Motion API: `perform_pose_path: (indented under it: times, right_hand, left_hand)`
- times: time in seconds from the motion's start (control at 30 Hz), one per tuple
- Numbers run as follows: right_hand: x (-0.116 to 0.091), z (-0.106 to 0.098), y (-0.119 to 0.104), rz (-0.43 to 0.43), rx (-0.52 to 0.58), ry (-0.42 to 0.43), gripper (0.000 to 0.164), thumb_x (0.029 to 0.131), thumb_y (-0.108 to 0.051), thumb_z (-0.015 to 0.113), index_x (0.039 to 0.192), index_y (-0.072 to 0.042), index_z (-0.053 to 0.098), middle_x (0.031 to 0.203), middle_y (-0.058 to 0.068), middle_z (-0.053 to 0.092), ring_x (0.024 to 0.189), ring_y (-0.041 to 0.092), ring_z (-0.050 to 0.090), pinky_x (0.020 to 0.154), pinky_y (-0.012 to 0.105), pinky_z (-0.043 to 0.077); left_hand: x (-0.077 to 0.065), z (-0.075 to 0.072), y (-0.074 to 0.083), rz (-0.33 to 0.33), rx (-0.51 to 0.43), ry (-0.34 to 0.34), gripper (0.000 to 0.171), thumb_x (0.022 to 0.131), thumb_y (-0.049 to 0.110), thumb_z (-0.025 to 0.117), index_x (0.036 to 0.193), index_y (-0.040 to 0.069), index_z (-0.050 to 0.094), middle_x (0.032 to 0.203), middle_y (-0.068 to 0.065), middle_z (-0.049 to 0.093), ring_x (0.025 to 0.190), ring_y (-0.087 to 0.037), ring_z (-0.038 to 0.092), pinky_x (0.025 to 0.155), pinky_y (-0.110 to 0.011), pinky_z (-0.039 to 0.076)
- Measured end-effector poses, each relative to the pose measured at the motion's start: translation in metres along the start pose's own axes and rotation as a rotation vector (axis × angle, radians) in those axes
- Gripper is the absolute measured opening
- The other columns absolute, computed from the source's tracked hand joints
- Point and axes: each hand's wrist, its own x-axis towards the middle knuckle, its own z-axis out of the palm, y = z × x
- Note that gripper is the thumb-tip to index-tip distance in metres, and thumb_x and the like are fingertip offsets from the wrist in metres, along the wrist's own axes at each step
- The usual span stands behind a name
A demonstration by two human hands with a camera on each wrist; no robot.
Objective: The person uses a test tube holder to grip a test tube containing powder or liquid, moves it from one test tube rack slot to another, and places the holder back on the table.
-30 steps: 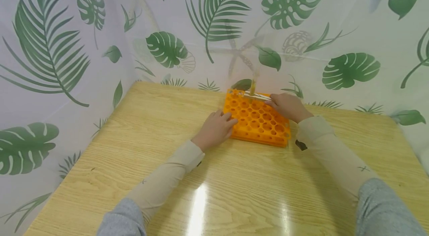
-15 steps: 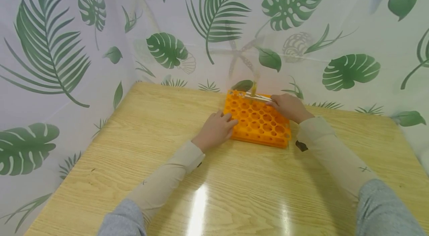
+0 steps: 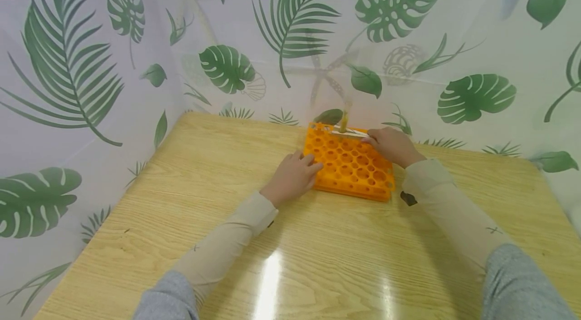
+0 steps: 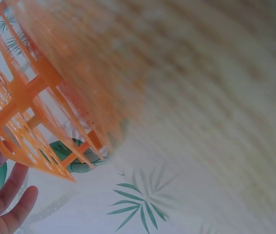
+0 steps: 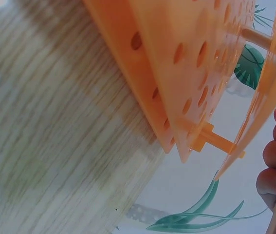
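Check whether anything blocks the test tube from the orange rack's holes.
Nothing visible stands between the test tube and the orange rack; the left hand is aside, at the rack's left edge. Whether the tube's lower end is in a hole, I can't tell.

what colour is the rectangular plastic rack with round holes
The rack is orange, showing best in the head view.

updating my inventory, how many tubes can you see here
1: the tube near the far edge of the orange rack, close to the tip of the clamp in the right hand. Any behind that hand would be hidden.
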Motion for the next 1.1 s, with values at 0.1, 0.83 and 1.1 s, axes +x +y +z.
perform_pose_path:
  times: [0.1,0.83,1.1]
  right_hand:
    - [-0.0001,-0.0010,-0.0006,-0.001,0.004,-0.001,0.037,0.097,-0.031,0.046,0.067,-0.010,0.044,0.058,0.000,0.033,0.055,0.016,0.036,0.062,0.034,0.036]
    - [0.0028,-0.0050,-0.0024,0.014,-0.032,0.006,0.037,0.098,-0.030,0.046,0.067,-0.009,0.044,0.058,0.002,0.036,0.056,0.018,0.037,0.063,0.035,0.037]
    - [0.0063,-0.0075,-0.0017,0.022,-0.036,-0.008,0.038,0.098,-0.031,0.045,0.067,-0.010,0.044,0.058,0.001,0.035,0.056,0.018,0.038,0.064,0.035,0.037]
  left_hand:
    - [0.0002,0.0003,-0.0003,0.000,0.013,-0.008,0.022,0.092,0.022,0.054,0.113,0.021,0.060,0.095,0.000,0.059,0.079,-0.018,0.051,0.065,-0.028,0.045]
    - [-0.0001,0.0013,-0.0009,0.010,0.009,0.002,0.022,0.092,0.022,0.054,0.113,0.021,0.061,0.096,0.000,0.059,0.078,-0.018,0.050,0.065,-0.027,0.045]
    - [0.0000,0.0025,-0.0017,0.010,0.010,0.005,0.022,0.092,0.021,0.055,0.113,0.021,0.060,0.096,0.000,0.059,0.078,-0.017,0.051,0.064,-0.027,0.045]
